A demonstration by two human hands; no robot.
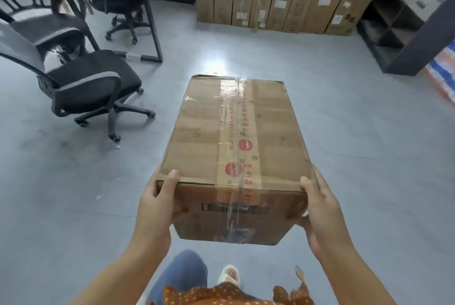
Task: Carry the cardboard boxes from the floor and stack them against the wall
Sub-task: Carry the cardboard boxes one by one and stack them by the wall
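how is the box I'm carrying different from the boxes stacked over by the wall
The carried box is held off the floor by the left hand and right hand; the stacked boxes rest on the floor and on each other. The carried box lies flat, long side pointing away; most front-row stacked boxes stand upright and narrow. The carried box has red-printed tape along its top; the stacked boxes show white labels. Both are brown cardboard.

the left hand and right hand grip the near end of a taped cardboard box, thumbs on its top edge, held clear above the grey floor. beyond the box's far end, stacked boxes line the wall. left of the grip stands an office chair; far right, a dark shelf unit.
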